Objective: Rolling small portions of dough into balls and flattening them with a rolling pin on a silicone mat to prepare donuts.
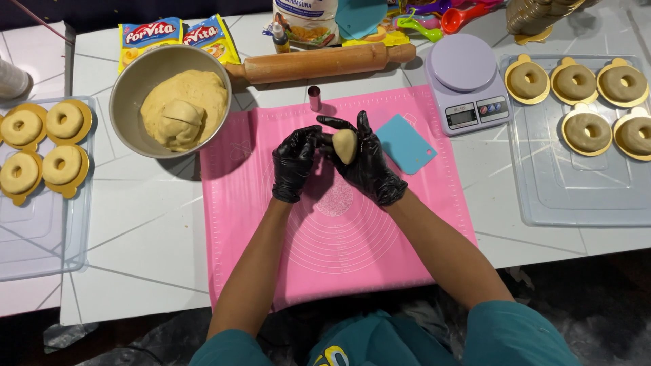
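I see the left hand raised over the pink mat, its gloved fingers curled together and pressing the side of the dough piece. The right hand cups that dough in its palm, fingers clamped loosely round it. On the counter, a metal bowl of dough sits left, a blue scraper just beside the right hand, a scale beyond
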